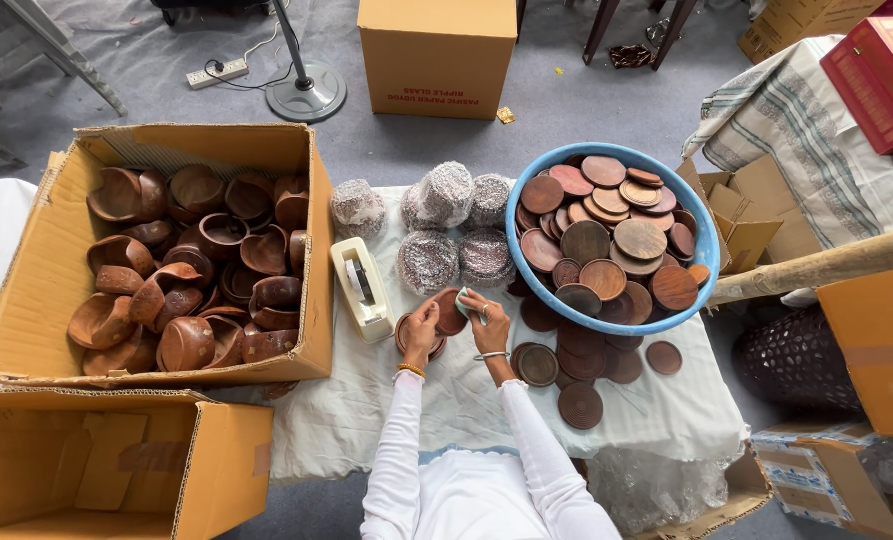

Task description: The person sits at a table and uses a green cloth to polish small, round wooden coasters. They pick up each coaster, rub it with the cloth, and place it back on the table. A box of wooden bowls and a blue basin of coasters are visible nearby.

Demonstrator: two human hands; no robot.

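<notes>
My left hand (422,325) holds a small round wooden disc (451,312) upright above a short stack of similar discs (406,333) on the white cloth. My right hand (488,320) presses a small pale green cloth (465,306) against the disc's face. Both sleeves are white, and each wrist carries a bangle.
A blue basin (703,228) full of wooden discs stands right of my hands, with more discs (580,404) loose on the cloth. A cardboard box (26,270) of wooden bowls sits left. A tape dispenser (361,288) and wrapped bundles (428,262) lie ahead. A wooden pole (826,264) crosses at right.
</notes>
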